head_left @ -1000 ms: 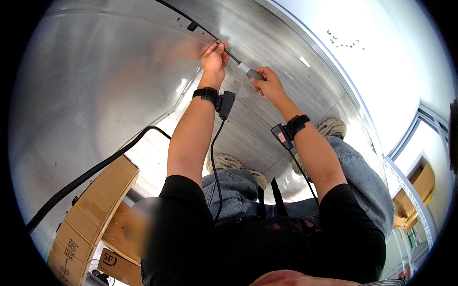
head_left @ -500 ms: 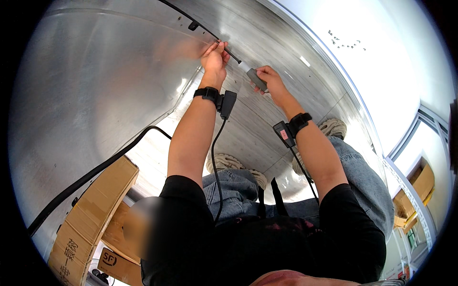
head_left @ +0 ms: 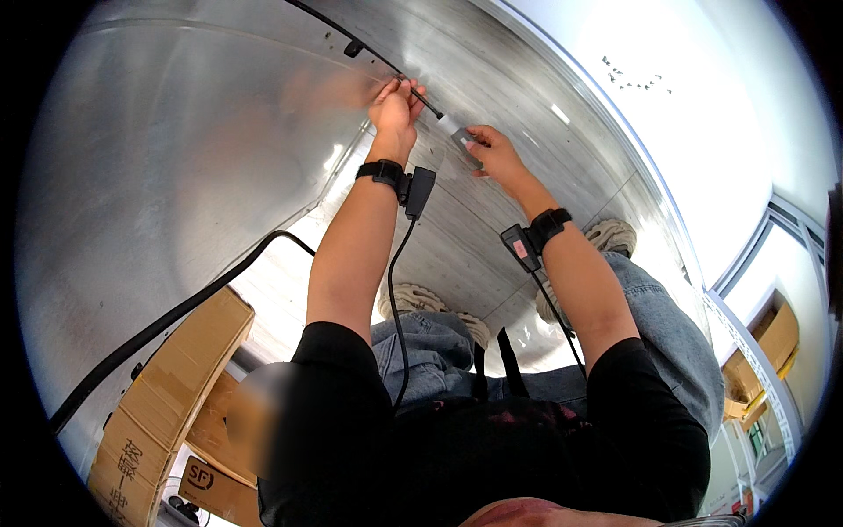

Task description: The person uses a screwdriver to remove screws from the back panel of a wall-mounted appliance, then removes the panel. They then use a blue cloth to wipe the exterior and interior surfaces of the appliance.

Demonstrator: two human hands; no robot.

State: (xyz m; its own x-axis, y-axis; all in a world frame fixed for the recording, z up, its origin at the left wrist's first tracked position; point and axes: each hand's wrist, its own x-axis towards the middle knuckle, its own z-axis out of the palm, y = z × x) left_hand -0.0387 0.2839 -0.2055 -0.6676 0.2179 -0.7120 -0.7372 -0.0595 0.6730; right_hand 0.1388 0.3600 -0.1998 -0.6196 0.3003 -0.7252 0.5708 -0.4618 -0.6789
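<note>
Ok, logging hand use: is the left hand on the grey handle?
No, the right hand holds the grey handle, with the left hand near the shaft.

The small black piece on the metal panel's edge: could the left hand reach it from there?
Probably yes: the left hand is close, and nothing visibly blocks its way to the small black piece. It is at the shaft of the grey-handled tool, though, and may need to leave that first.

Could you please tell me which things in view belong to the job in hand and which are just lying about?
Seemingly in the job:
grey-handled screwdriver-like tool with dark shaft, held by the right hand;
large silvery metal panel, beside the left hand at the shaft.

Apparently just about:
brown cardboard box, lower left;
thick black cable.
</note>
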